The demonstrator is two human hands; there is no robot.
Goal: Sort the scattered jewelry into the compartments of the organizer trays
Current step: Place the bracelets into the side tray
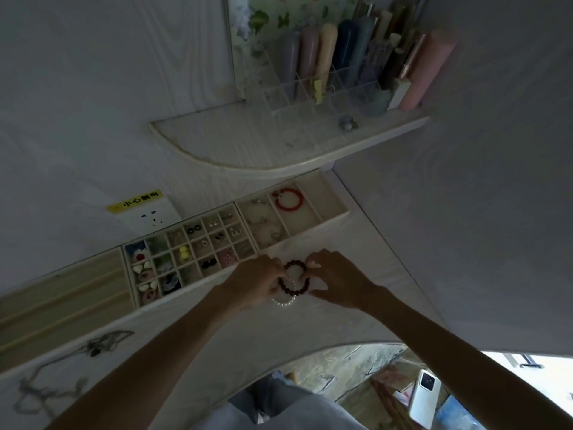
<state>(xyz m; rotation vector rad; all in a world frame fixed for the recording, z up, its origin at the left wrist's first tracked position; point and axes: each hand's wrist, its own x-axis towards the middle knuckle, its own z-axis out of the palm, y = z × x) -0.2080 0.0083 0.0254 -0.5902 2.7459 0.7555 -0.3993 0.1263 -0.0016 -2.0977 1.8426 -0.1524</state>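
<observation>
Head: both hands [259, 282] pinch round dark-red bead bracelet [294, 282].

A single head-worn wide-angle view looks forward and steeply down from close above — both forearms reach up from the bottom edge to the grip at centre, the organizer trays [192, 246] just beyond it, a shelf [279, 150] farther past.

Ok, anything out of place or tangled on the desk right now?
Yes. Dark necklace chains lie in loose tangles at the desk's left end, unsorted. Between both hands, a dark bead bracelet overlaps a pearl bracelet.
</observation>
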